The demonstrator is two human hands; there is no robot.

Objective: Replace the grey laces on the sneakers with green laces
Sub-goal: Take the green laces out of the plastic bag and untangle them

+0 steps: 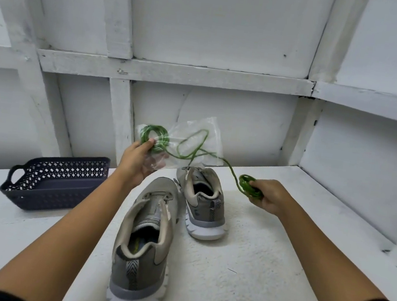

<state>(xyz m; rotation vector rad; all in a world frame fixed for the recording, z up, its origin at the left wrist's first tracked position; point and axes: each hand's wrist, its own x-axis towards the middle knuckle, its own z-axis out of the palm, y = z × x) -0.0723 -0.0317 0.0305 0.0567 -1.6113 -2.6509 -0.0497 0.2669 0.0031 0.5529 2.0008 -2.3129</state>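
Left hand (134,161) is up above the white table (266,258), thumb and fingers pinching a coiled green lace (155,136) together with a clear plastic bag (209,136). Right hand (270,196) is lower and off to the right, fingers curled tight round a second green bundle (248,185). A loose green strand (232,172) loops across the bag and runs between the two bundles (one lace or two, can't tell). Both grey sneakers are on the table, heels toward the person. The near sneaker (146,244) sits between the forearms, and the far sneaker (205,201) is just behind it to the right. A dark perforated basket (50,189) sits on the table's left side, apart from the shoes.
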